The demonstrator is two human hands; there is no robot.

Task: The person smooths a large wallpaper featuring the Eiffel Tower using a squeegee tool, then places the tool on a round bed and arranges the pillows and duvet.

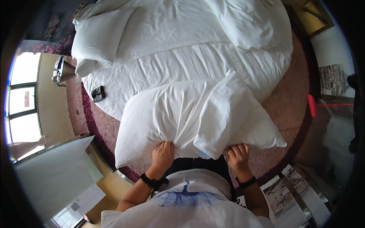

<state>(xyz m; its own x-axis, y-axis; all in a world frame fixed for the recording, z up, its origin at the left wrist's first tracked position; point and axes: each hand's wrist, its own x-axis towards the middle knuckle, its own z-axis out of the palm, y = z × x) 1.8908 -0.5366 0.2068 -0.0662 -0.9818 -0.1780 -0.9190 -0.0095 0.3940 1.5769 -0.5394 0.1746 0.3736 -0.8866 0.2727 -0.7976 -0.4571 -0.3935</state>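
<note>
- We stand at the near edge of a white-sheeted bed, its surface wrinkled along this side.
- Another pillow lies by the bed's far left corner; a bunched white cover spreads along its far right part.
- Near the bed's left edge we see a small black object, too small to identify.
- A pinkish carpet with a dark border surrounds the bed; a bright window stands to the left, and a red object to the right.
- Our white pillow lies across the bed's near edge, overhanging toward us, with a loose cloth flap folded over it right of middle.
- Our left hand, knuckles up, pinches the pillow's near side, left of the flap.
- Our right hand curls its fingers over the same side, gripping just right of the flap.
- Both forearms reach forward, elbows bent outward, a black band on the right wrist.
</note>
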